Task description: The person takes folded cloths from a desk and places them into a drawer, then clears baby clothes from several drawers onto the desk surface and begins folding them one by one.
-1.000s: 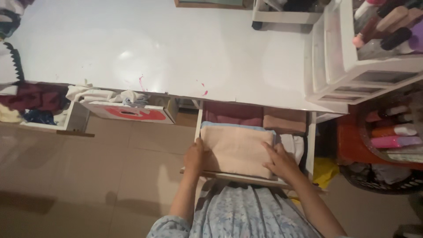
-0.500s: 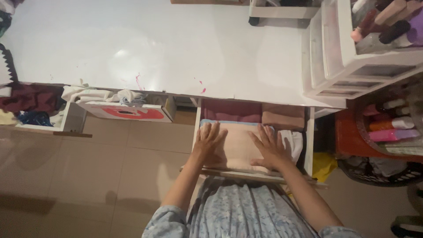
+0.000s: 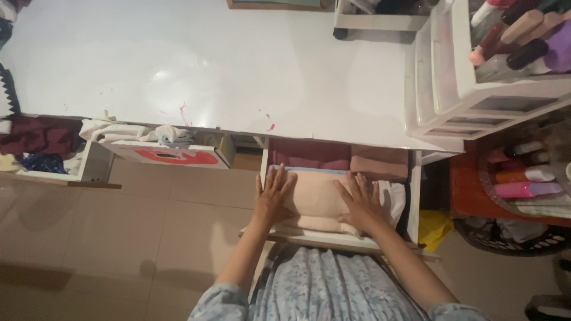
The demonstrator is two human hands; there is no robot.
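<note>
An open white drawer (image 3: 414,196) under the white table holds folded clothes. My left hand (image 3: 272,196) lies flat, fingers spread, on the left side of a folded peach cloth (image 3: 315,196) at the front of the drawer. My right hand (image 3: 358,199) presses flat on the right side of that cloth. A light blue cloth (image 3: 315,170) peeks out under its far edge. Behind it lie a maroon folded cloth (image 3: 306,154) and a tan folded cloth (image 3: 379,161). A white cloth (image 3: 394,199) sits to the right of my right hand.
The white table top (image 3: 208,65) fills the upper view. At left another open drawer (image 3: 89,166) holds dark clothes, beside a red-and-white box (image 3: 169,156). White plastic drawers (image 3: 470,89) with bottles stand at right, above an orange stool (image 3: 476,190) and a dark basket (image 3: 511,238).
Both hands moved from the cloth's front corners onto its top and now lie flat with fingers spread. The peach cloth sits lower and further into the drawer.
</note>
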